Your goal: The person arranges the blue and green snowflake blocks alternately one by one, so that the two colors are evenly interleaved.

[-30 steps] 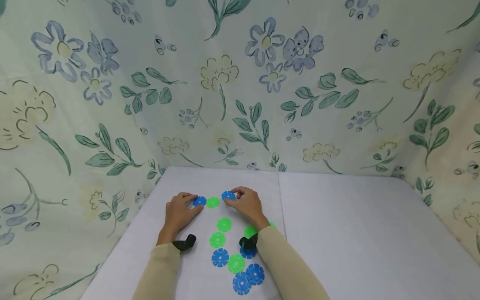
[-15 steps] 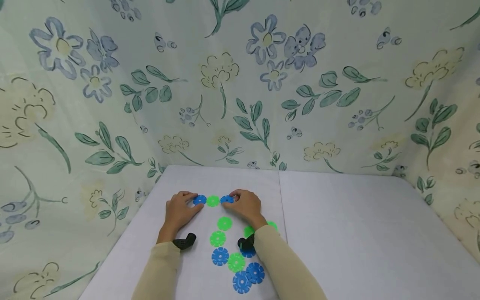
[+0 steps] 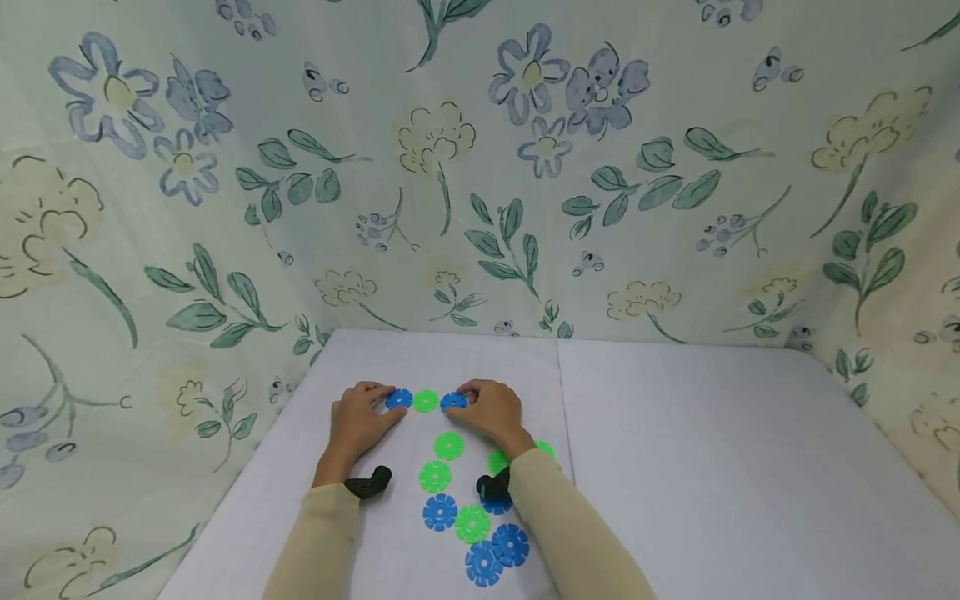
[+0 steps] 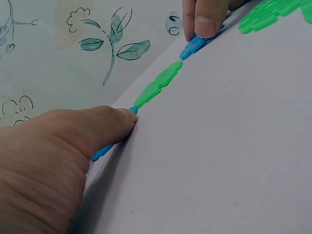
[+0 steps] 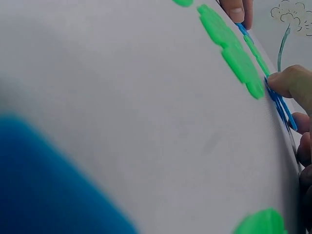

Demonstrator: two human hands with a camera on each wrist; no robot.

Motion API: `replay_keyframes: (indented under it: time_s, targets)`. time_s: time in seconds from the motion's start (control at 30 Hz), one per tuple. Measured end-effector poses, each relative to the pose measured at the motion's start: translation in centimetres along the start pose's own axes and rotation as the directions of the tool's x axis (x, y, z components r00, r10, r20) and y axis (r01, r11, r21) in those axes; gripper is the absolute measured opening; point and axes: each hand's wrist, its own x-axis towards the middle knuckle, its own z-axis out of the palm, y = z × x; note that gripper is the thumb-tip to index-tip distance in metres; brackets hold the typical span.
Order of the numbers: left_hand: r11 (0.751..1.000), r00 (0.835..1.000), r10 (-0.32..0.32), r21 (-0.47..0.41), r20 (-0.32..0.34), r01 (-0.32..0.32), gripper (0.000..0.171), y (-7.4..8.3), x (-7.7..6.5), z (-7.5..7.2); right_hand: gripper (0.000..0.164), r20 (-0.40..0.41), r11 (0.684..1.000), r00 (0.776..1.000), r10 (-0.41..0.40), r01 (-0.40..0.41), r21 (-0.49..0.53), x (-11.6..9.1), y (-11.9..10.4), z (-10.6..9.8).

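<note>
Three notched plastic discs form a row near the back of the table: a blue disc (image 3: 400,400) at left, a green disc (image 3: 426,401) in the middle and a second blue disc (image 3: 453,402) at right. My left hand (image 3: 362,427) grips the left blue disc between thumb and fingers, and its thumb (image 4: 114,124) covers much of that disc in the left wrist view. The right blue disc is pinched by my right hand (image 3: 493,410), its edge meeting the green disc's edge in the left wrist view. Neither hand touches the green disc.
Nearer me on the white table (image 3: 712,467) lie loose discs, among them a green one (image 3: 449,446), a blue one (image 3: 440,512) and two overlapping blue ones (image 3: 483,564). My right forearm partly hides several more. A floral curtain (image 3: 442,208) stands behind the table.
My right hand has brought its blue disc left and slightly down to the green disc's right edge, then stayed there. My left hand has kept its grip in place.
</note>
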Motion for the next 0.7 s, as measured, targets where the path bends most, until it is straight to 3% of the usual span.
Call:
replay_keyframes:
  time_s: [0.37, 0.7]
  targets:
    - [1.000, 1.000, -0.008, -0.004, 0.003, 0.008, 0.054, -0.03, 0.23, 0.19, 0.040, -0.001, 0.999, 0.999, -0.035, 0.035, -0.010, 0.10, 0.11, 0.02]
    - [1.000, 1.000, -0.005, -0.005, 0.004, 0.005, 0.054, 0.00, -0.05, 0.02, 0.043, 0.027, 1.000, 1.000, -0.017, 0.017, -0.005, -0.11, -0.15, -0.14]
